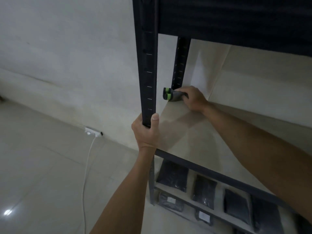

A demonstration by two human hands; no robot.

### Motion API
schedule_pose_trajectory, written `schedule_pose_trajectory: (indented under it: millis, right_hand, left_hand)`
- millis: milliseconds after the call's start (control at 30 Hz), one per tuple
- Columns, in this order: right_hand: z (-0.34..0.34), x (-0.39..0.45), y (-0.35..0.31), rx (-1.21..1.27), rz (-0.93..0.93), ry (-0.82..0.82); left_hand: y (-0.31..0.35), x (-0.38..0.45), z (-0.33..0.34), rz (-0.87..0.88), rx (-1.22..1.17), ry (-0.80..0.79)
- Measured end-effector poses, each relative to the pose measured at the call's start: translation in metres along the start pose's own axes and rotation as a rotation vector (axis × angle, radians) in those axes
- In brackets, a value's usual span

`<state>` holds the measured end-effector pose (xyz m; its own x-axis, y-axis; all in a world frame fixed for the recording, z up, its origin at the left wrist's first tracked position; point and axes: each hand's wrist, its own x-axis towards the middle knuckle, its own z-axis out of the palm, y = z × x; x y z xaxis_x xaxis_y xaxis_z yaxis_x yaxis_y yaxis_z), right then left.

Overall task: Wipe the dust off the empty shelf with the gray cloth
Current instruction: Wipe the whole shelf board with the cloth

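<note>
The right hand (192,98) is covering most of the folded gray cloth with bright green trim (173,96), so only its left end is showing — dark gray, with two green bands. Fingers curled over it, the hand is pressing the cloth against the pale beige shelf board (189,132) at mid-frame, just beside the rear black slotted metal post (179,65). The left hand (146,132) is gripping the front black slotted upright (146,65). Dark plastic-wrapped packages (204,191) are lying at lower right — contents unreadable.

White power strip (93,132) by wall; black packets (204,191) on lower shelves.
</note>
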<state>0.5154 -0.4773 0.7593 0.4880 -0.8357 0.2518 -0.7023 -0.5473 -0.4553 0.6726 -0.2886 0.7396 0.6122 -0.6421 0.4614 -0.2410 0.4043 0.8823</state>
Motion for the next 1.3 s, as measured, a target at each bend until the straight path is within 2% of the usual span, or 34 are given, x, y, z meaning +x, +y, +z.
schedule_pose_trajectory:
  millis: [167,300,333,467,633,800,833,867,967,1000,1133,1300]
  right_hand:
    - [-0.001,-0.019,-0.018,0.017,-0.070,-0.136]
    - [-0.022,-0.037,-0.043,0.022,-0.266,-0.492]
    - [-0.026,-0.032,-0.046,0.020,-0.267,-0.500]
    - [-0.021,-0.007,-0.036,0.101,-0.140,-0.243]
    - [-0.004,-0.041,-0.036,0.136,-0.208,-0.306]
    - [-0.021,-0.072,-0.039,0.209,-0.263,-0.614]
    - [-0.026,-0.069,-0.039,0.221,-0.271,-0.631]
    - [-0.030,-0.063,-0.038,0.240,-0.265,-0.594]
    - [-0.027,-0.039,-0.032,0.250,-0.190,-0.341]
    - [-0.020,-0.037,-0.030,0.216,-0.157,-0.315]
    - [0.000,-0.070,-0.032,0.201,-0.188,-0.306]
    - [-0.008,-0.118,-0.042,0.283,-0.301,-0.415]
  left_hand:
    - [-0.004,0.000,0.001,-0.028,0.042,0.026]
    - [0.000,0.000,0.003,-0.025,0.026,0.051]
    - [0.001,0.000,0.003,-0.026,0.018,0.056]
    - [0.003,-0.001,0.006,-0.044,0.000,0.061]
    - [0.000,0.002,0.007,-0.072,-0.061,0.062]
    - [-0.002,0.002,0.008,-0.065,-0.087,0.050]
    - [-0.003,0.002,0.009,-0.064,-0.083,0.053]
    - [-0.004,0.002,0.009,-0.068,-0.076,0.053]
    - [-0.009,0.005,0.007,-0.089,-0.079,0.041]
    - [-0.009,0.005,0.007,-0.092,-0.079,0.039]
    - [-0.012,0.005,0.006,-0.092,-0.066,0.022]
    - [-0.006,0.001,0.006,-0.088,-0.058,0.010]
